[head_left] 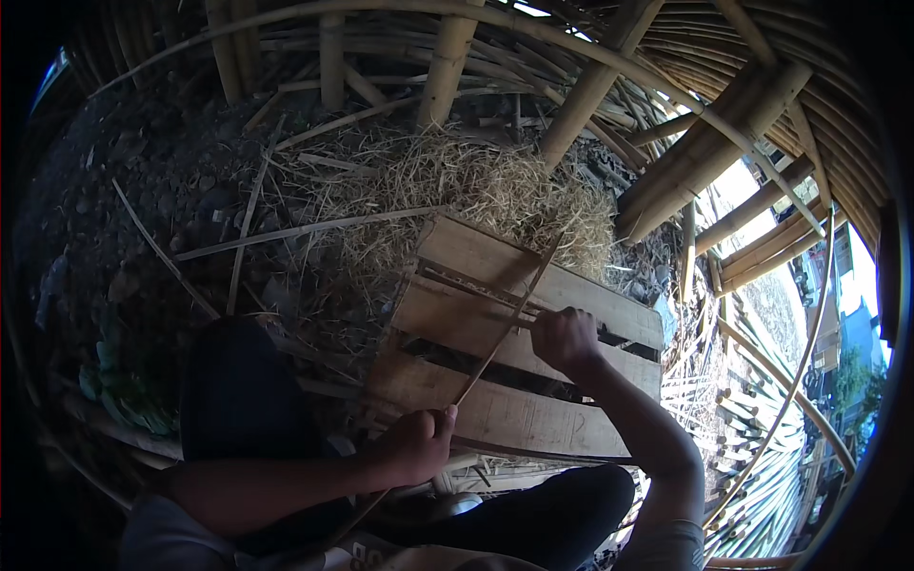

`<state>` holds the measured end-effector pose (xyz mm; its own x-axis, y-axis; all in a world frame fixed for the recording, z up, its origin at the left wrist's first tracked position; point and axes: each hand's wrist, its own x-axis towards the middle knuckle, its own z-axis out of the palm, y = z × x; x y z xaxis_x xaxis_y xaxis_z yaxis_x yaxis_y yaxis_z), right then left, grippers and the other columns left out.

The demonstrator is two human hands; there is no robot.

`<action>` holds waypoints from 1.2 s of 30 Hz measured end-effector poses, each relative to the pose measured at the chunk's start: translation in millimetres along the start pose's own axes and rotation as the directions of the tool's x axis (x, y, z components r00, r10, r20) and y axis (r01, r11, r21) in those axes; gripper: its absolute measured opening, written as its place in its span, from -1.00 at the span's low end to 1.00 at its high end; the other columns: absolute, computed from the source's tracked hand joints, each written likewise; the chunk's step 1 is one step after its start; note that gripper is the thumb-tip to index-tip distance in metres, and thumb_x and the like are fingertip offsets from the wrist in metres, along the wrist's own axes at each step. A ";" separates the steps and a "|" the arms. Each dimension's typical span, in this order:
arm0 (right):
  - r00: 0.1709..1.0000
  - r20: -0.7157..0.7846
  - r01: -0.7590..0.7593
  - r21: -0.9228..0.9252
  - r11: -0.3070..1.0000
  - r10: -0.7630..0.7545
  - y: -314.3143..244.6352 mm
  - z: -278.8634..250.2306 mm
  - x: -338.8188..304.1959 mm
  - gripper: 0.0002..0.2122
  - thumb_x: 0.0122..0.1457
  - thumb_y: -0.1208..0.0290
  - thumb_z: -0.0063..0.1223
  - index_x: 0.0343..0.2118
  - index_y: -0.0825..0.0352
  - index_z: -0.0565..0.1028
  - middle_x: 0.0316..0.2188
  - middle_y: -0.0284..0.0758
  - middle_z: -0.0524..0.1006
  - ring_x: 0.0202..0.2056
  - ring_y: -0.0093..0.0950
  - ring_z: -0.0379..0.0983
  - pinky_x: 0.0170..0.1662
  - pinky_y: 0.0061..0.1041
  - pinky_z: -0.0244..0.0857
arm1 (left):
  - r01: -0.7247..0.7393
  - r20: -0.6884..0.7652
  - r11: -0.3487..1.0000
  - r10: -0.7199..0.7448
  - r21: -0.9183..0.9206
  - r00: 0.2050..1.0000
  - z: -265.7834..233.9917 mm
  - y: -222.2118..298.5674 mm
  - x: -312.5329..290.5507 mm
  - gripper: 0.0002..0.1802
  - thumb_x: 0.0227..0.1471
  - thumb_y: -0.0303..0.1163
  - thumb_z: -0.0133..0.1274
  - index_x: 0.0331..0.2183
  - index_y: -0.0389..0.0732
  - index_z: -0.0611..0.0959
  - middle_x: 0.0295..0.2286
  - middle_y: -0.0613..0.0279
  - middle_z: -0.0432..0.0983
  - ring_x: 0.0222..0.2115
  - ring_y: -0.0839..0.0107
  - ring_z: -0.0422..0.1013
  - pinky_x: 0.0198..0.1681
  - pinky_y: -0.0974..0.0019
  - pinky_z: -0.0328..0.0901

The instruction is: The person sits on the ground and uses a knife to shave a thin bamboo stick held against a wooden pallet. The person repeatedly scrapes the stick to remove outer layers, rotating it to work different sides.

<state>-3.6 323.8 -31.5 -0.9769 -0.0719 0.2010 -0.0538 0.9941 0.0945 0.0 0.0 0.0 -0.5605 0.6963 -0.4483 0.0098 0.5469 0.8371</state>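
Observation:
My left hand is closed around a thin bamboo strip, its thumb along the top. The strip slants from my lap up over a low wooden slatted platform, its far end near the straw. My right hand is closed over the platform, holding what looks like a knife. Its narrow blade points left and crosses the strip; its outline is hard to separate from the dark gap between the slats. The handle is mostly hidden in my fist.
Dry straw shavings are heaped beyond the platform. Loose bamboo slats lie on dark stony ground to the left. Thick bamboo posts stand behind. Many cut bamboo poles are stacked at the right in sunlight.

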 end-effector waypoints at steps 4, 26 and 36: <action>0.992 -0.043 -0.115 -0.004 0.993 0.115 20.2 -6.9 14.5 -0.74 0.15 0.28 0.05 -0.65 0.21 0.57 -0.70 -0.20 0.55 -0.67 -0.17 0.52 -0.60 -0.21 0.42 | -0.025 0.016 1.000 0.024 0.009 1.000 0.2 -1.6 4.2 -0.36 0.45 -0.03 -0.31 -0.42 -0.34 0.58 -0.54 -0.20 0.54 -0.42 -0.16 0.54 -0.25 -0.07 0.37; 0.916 0.200 0.256 0.376 0.890 -0.348 -17.8 -47.6 19.6 -0.74 0.28 0.25 0.09 -0.45 0.33 0.52 -0.51 -0.13 0.60 -0.47 -0.07 0.58 -0.37 -0.12 0.47 | 0.030 0.003 1.000 -0.030 -0.008 1.000 -8.5 -0.5 4.7 -0.34 0.44 -0.05 -0.33 -0.44 -0.37 0.62 -0.52 -0.23 0.58 -0.38 -0.20 0.56 -0.19 -0.13 0.41; 0.976 0.216 -0.046 0.064 0.997 0.031 58.5 -27.2 31.9 -0.77 0.32 0.29 -0.01 -0.25 0.39 0.51 -0.53 -0.09 0.59 -0.45 -0.02 0.58 -0.34 -0.08 0.46 | 0.037 0.066 0.999 -0.035 -0.035 0.997 -18.7 9.1 6.4 -0.31 0.43 0.01 -0.31 -0.42 -0.39 0.63 -0.49 -0.28 0.59 -0.34 -0.20 0.57 -0.17 -0.08 0.41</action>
<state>-32.3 377.5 7.0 -0.9997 -0.0213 -0.0116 -0.0216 0.9995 0.0229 -19.0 0.7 10.6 -0.5050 0.7057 -0.4970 -0.0399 0.5561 0.8302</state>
